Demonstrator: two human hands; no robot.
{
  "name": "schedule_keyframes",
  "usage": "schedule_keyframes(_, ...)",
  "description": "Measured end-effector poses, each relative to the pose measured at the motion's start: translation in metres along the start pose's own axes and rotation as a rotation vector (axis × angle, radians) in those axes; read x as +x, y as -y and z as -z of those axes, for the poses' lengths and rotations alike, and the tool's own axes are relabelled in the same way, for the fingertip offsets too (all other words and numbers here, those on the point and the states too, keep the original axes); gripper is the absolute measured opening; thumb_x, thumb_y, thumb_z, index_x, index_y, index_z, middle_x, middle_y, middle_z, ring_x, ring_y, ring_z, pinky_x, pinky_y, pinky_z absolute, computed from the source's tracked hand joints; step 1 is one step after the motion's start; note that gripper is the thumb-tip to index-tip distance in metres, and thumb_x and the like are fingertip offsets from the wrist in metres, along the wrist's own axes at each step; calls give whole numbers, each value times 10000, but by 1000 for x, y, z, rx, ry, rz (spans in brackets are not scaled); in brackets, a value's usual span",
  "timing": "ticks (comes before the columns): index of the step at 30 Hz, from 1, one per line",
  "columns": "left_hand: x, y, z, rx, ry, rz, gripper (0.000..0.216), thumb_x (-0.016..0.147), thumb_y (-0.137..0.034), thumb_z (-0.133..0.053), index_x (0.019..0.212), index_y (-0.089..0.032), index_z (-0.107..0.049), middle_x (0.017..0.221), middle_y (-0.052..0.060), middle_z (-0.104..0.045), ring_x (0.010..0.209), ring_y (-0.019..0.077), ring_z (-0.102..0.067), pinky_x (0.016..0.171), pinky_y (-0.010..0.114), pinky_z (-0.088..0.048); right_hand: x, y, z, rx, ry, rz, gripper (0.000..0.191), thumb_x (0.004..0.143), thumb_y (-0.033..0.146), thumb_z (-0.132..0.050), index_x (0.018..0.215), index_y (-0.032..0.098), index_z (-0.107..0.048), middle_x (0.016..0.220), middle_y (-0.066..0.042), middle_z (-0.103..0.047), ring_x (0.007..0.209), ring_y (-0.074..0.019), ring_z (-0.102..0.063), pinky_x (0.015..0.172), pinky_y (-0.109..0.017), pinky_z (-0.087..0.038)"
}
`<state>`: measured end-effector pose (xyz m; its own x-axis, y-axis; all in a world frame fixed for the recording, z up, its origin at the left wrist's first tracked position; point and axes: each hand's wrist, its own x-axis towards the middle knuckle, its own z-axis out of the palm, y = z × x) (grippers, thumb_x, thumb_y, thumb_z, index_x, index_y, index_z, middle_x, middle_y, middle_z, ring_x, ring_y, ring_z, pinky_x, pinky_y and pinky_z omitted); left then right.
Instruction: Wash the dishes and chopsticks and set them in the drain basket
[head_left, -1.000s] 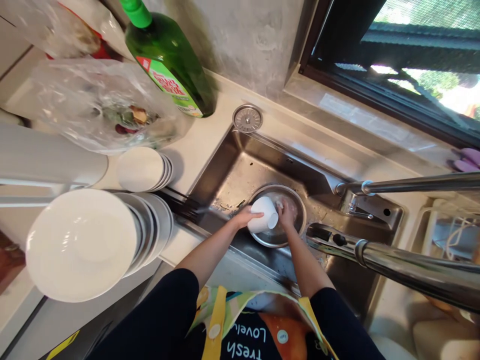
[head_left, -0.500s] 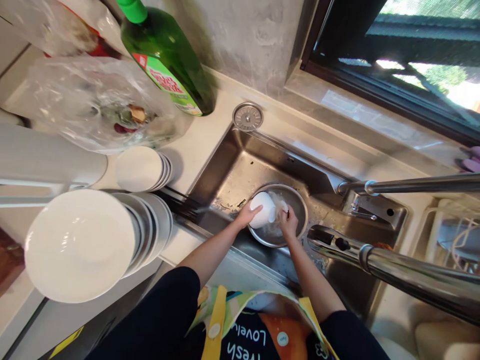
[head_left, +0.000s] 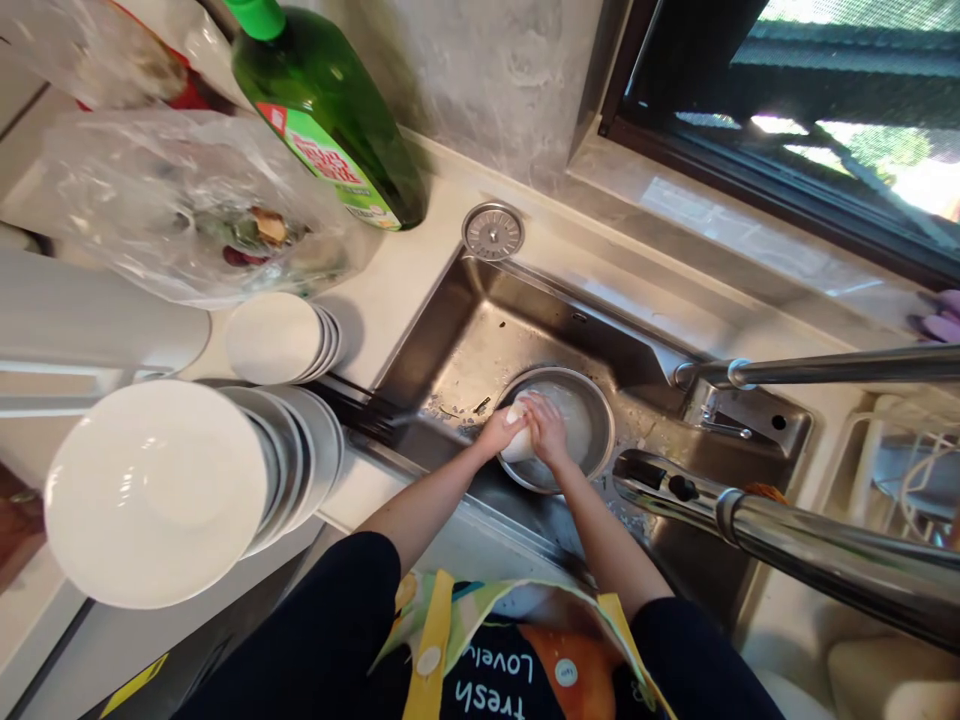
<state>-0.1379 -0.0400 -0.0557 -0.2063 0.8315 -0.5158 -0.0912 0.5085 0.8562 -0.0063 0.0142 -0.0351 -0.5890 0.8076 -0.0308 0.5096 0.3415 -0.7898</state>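
My left hand point(head_left: 501, 432) is closed on a small white bowl point(head_left: 519, 442), tilted over a round metal basin point(head_left: 609, 415). Curled against the upper part of that bowl is my right hand point(head_left: 546, 428), its fingers bent over the rim; whatever lies under them is hidden. Cloudy, pale water point(head_left: 576, 415) fills part of the basin. The basin itself stands in a stainless steel sink point(head_left: 465, 350) with food scraps on its floor.
To the left stand a stack of large white plates point(head_left: 157, 490) and a stack of small dishes point(head_left: 274, 338). Behind them are a plastic bag point(head_left: 150, 220) and a green bottle point(head_left: 337, 120). A metal faucet point(head_left: 675, 485) and a steel pipe point(head_left: 847, 368) reach in from the right.
My right hand has moved left from the water onto the white bowl; the whitish thing near its fingers is now hidden. The bowl has turned slightly in my left hand.
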Motion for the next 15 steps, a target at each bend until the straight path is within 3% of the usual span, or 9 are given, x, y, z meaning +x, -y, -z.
schedule_keyframes(5,-4,-8,-2,-97,-23,133,514,692,-532,-723,978,-108,-677,844,83,-722,732,201,-645,669,295,-498,32,-33,-3,156,23,-503,422,975,274,-309,1208,114,-622,1202,-136,-669,1093,-207,-631,950,-345,-490)
schedule_keyframes(7,-5,-11,-2,-122,-43,151,529,665,-542,-744,969,-113,-680,849,86,-724,742,209,-650,676,301,-501,35,-35,-4,153,21,-609,413,962,251,-326,1189,83,-628,1185,-165,-673,1056,-227,-646,920,-364,-503)
schedule_keyframes(9,-4,-12,-1,-142,-58,152,524,660,-531,-751,978,-122,-676,853,81,-724,743,208,-649,679,304,-501,29,-26,-6,130,15,-569,402,951,248,-350,1195,92,-629,1218,-165,-658,1106,-238,-624,971,-386,-475)
schedule_keyframes(13,-1,-12,0,-104,-55,118,389,658,-471,-753,844,-138,-673,772,53,-700,720,188,-623,675,288,-478,11,7,-6,62,55,-221,397,921,207,-375,1229,191,-625,1312,-80,-614,1283,-202,-506,1120,-368,-353)
schedule_keyframes(15,-2,-15,0,-88,-49,117,352,638,-455,-763,748,-140,-652,695,36,-668,690,176,-606,666,278,-461,12,15,-3,71,108,-119,403,891,168,-402,1220,219,-629,1317,-56,-610,1304,-188,-480,1137,-356,-328)
